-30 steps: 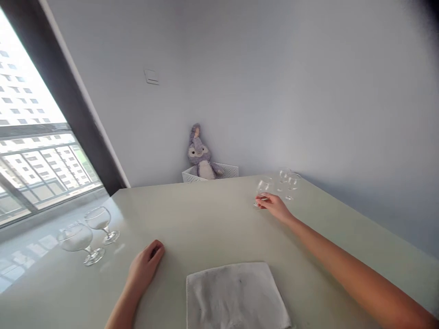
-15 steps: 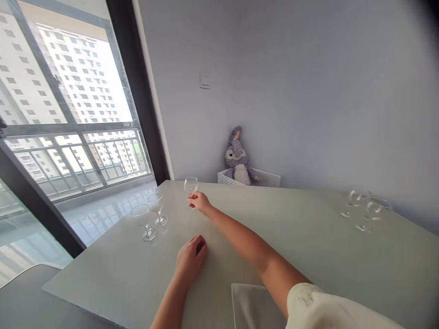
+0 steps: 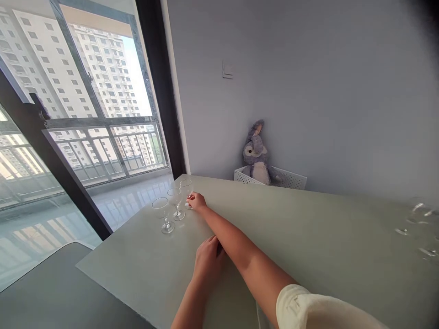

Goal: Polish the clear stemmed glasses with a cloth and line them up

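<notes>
My right hand reaches across to the table's far left corner, fingers closed round the stem of a clear stemmed glass that stands on the pale table. Two more stemmed glasses stand in a row just left of it. My left hand rests on the table nearer to me, fingers curled, partly under my right forearm, holding nothing I can see. Further clear glasses stand blurred at the right edge.
A grey plush toy sits in a white perforated basket against the wall behind the table. A large window with a dark frame is to the left. A grey surface lies below the table's left edge.
My right hand carried one glass from the group at the right across the table and set it beside the two glasses at the left. The view swung left; the cloth has left the view.
</notes>
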Demonstrator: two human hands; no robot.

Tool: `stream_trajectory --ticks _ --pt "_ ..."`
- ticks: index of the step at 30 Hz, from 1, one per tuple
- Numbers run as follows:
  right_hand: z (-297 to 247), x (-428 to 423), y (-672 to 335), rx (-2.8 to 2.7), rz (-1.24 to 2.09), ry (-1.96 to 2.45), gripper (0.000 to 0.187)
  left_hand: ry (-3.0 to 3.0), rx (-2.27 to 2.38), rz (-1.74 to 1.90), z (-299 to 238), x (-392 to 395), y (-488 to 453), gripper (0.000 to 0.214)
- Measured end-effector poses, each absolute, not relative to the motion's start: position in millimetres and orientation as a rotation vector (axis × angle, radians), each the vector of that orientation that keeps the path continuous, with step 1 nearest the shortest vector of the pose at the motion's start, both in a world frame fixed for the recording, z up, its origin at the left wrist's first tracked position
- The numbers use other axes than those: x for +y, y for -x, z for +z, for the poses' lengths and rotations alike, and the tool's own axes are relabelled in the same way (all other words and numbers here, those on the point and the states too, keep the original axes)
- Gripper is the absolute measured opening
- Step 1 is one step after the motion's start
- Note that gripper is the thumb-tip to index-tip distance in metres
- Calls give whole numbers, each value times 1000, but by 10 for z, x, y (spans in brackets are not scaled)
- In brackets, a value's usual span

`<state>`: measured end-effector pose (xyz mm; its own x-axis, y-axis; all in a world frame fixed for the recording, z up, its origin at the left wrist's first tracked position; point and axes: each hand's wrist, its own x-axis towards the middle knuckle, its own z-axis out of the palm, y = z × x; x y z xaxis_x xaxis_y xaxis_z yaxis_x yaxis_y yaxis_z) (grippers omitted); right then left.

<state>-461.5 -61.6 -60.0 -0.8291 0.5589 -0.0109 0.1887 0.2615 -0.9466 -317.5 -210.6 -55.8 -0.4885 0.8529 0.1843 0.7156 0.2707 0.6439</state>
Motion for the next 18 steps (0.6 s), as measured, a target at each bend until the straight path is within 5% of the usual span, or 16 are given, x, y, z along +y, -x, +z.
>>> stream_trajectory --ticks 10,18 --pt "-465 -655 4440 -2187 1561 682 30 -1475 2350 987 -553 -2105 3191 16" --pt "-145 -444 3277 -2005 1570 507 23 -1522 2385 892 -563 -2110 3208 17"
